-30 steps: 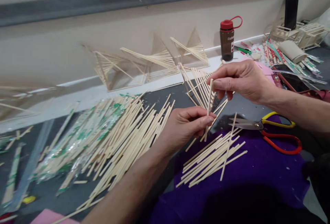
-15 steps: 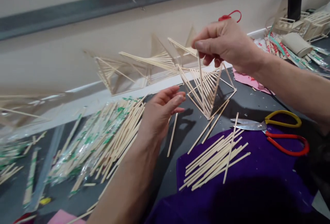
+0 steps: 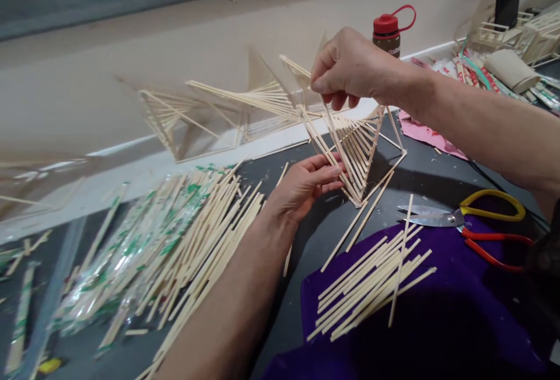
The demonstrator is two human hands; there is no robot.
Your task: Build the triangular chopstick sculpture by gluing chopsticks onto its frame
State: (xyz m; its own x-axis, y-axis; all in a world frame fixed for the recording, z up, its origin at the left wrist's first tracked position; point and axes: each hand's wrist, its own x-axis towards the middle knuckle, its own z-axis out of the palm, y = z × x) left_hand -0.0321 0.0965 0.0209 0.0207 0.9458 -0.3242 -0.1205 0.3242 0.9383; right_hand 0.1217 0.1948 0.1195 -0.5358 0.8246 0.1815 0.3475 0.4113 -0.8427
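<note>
A wooden stick model, built of thin sticks fanned into twisted triangular faces, stands on the dark table. My right hand is above it, thumb and fingers pinched on the upper end of a wooden stick. That stick slopes down along the model's left face; its lower end lies among the other sticks near the bottom corner. Low on the model's left side, my left hand has thumb and fingers closed about the edge sticks, fingertips partly hidden by them.
Loose cut sticks lie on a purple cloth, beside scissors with yellow and red handles. Bundled chopsticks in plastic wrappers spread at left. A red-capped bottle stands behind my right arm, near pink paper.
My left hand has moved right and closed on the model's lower left edge. My right hand has shifted left and slightly down, tilting the stick against the left face.
</note>
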